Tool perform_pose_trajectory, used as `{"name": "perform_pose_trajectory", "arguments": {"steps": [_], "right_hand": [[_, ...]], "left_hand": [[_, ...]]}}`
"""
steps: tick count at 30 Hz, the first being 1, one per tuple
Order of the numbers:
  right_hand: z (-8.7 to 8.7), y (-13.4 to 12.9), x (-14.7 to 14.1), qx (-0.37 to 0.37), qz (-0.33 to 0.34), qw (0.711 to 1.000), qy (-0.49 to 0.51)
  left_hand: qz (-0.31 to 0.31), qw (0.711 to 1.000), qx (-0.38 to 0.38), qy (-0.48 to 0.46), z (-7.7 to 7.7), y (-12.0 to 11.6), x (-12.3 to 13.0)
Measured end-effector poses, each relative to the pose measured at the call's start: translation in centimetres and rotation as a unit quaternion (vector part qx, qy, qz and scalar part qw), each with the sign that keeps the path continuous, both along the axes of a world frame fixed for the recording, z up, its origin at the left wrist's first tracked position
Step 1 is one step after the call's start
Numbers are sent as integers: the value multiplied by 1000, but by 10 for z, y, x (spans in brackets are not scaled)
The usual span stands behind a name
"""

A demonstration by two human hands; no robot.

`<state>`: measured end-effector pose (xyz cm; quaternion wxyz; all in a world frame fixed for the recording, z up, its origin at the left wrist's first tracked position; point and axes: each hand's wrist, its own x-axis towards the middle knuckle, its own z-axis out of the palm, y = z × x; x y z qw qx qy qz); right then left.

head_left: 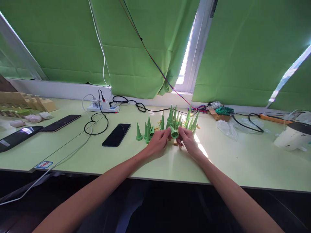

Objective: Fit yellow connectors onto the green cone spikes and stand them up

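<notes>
Before upright green cones [162, 122], left hand [158, 141] and right hand [189, 140] clamped on a tilted cone [174, 132]; phone [116, 135] leftward, cable [154, 111] behind.

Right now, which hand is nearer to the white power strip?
The left. The left hand is to the right of the power strip and closer to the camera; the right hand is farther right.

Pale counter [250, 165]. Phone [116, 135] flat, left of centre; second phone [60, 123] and third [20, 138] close together farther left. Power strip [93, 108] toward the wall, plugs in; black cable [96, 133] looped nearby. Green blinds [145, 61] behind. Right side: small box [220, 117], green bag [224, 111] at its top, clear bag [227, 129] just in front. Far right: white container [290, 139], dark top.
</notes>
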<state>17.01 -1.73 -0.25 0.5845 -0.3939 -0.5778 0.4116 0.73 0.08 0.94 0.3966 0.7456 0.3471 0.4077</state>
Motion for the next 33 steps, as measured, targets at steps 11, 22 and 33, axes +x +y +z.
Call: {"name": "perform_pose_trajectory", "arguments": {"steps": [11,22,33], "right_hand": [[-5,3,1,-1,18,999,-29],[-4,3,2,-4,-7,999,-52],[-2,4,0,-3,-31,997,-76]], "left_hand": [[-21,998,41,31,4,-1,-2],[-12,990,124,59,-2,2,-3],[-28,985,157,72,-7,0,-3]]}}
